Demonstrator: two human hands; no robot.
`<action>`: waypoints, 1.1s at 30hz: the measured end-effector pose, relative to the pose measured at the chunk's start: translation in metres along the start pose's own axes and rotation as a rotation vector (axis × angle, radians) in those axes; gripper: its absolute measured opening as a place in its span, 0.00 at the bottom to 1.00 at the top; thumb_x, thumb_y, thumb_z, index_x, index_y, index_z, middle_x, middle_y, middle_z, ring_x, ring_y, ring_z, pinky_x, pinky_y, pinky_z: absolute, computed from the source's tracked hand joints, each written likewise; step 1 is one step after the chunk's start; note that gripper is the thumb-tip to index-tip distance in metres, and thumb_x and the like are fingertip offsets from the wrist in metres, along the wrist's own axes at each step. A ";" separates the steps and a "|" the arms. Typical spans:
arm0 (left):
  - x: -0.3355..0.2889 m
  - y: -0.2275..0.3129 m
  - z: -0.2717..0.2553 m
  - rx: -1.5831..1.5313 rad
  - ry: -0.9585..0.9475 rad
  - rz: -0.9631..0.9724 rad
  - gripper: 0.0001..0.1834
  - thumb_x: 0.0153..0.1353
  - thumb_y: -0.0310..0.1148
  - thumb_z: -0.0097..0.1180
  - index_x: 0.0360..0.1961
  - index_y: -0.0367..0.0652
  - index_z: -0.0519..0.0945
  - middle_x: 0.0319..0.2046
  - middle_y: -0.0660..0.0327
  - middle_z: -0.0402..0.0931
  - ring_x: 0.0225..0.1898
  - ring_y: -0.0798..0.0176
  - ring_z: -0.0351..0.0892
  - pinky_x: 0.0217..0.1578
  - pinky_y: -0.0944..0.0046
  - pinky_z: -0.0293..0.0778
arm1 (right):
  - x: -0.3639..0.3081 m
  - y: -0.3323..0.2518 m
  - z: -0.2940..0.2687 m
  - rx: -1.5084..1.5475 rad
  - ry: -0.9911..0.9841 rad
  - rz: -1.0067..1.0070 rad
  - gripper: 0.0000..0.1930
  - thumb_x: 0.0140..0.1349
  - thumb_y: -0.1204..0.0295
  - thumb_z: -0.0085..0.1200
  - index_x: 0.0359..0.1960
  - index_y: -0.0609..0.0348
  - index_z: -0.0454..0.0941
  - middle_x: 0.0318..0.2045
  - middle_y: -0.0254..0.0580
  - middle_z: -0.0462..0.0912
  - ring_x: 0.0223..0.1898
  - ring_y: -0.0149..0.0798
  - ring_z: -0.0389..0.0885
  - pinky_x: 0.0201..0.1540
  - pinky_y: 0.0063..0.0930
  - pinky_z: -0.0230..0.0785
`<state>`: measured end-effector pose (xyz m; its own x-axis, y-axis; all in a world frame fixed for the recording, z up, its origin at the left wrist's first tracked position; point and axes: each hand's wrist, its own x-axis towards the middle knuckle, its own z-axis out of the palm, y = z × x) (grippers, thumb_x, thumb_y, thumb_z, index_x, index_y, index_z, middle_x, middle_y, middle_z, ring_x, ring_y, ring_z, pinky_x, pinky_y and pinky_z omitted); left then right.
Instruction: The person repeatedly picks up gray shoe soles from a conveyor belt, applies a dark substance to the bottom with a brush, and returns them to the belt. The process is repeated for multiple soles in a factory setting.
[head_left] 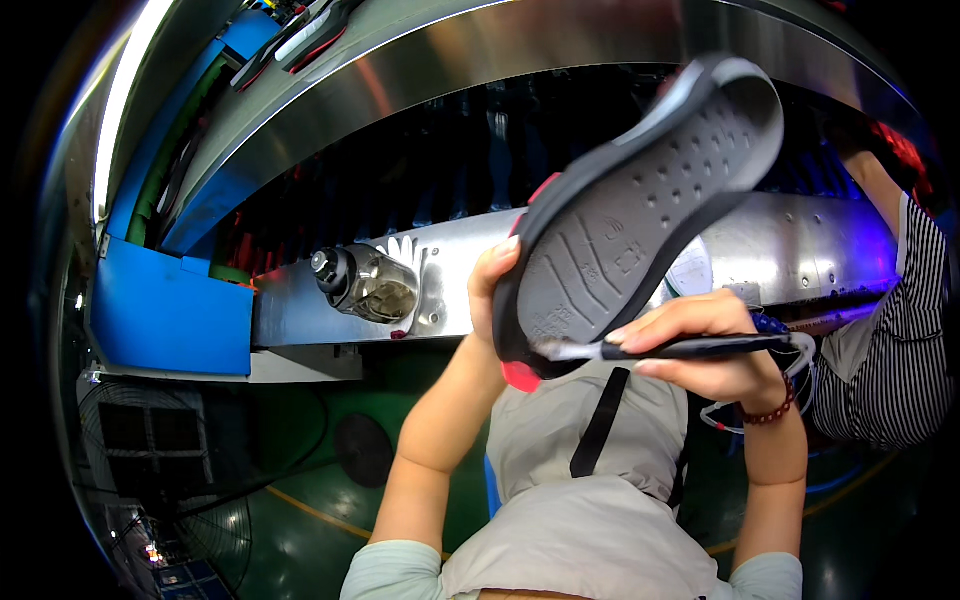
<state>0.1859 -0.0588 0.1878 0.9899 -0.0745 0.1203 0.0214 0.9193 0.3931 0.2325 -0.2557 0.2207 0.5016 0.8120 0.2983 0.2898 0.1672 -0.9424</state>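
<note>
Your left hand pinches the rim of the grey-and-black moulded shoe sole with red accents, which slants up and rightward from those fingers, its long axis running diagonally. Your right hand, the nearer to its lower end's open side, pinches a slim black-handled brush with pale bristles; the bristles reach leftward from those fingertips over the raised rim, apparently touching the inner face. Left of your left fingers stands a clear, black-capped bottle on the silvery metal ledge.
</note>
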 end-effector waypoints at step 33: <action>-0.033 0.025 -0.014 0.283 0.363 -0.494 0.32 0.50 0.43 0.47 0.58 0.44 0.62 0.50 0.54 0.67 0.45 0.60 0.71 0.45 0.64 0.69 | 0.000 -0.010 -0.054 -0.265 -0.464 0.024 0.08 0.47 0.80 0.56 0.31 0.61 0.77 0.35 0.45 0.80 0.38 0.42 0.79 0.40 0.27 0.72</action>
<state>0.1554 -0.0277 0.1805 0.8585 -0.2804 -0.4293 0.4954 0.6701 0.5528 0.2738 -0.2882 0.2381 0.1147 0.9858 0.1227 0.5087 0.0478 -0.8596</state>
